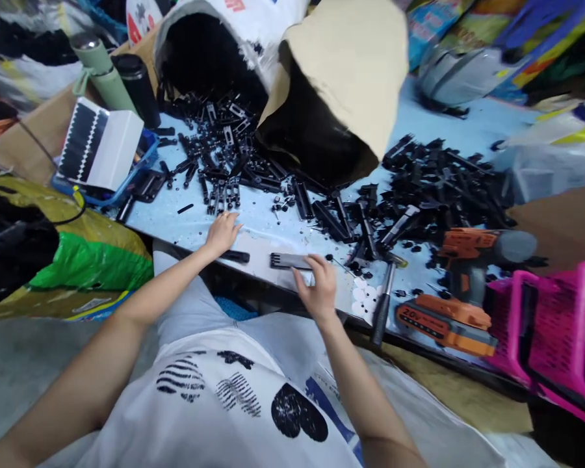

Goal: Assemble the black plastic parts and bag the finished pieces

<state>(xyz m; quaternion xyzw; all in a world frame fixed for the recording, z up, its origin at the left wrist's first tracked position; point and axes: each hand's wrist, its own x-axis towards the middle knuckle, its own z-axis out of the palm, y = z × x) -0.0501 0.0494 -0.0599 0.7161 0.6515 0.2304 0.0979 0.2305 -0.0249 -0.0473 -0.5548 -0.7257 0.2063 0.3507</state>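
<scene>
My left hand (221, 233) rests on the light blue table (253, 214) with its fingers curled, touching the end of a short black plastic bar (234, 256). My right hand (316, 284) grips a flat grey-black comb-like part (288, 260) at the table's near edge. Heaps of black plastic parts (224, 149) lie just beyond both hands, spilling from open sacks.
A hammer (384, 300) and an orange cordless drill (468, 260) lie right of my right hand, with an orange battery (443, 320) and a pink basket (556, 325). Two sacks (341, 84) stand open at the back. A white box (100, 146) and flasks (102, 71) sit left.
</scene>
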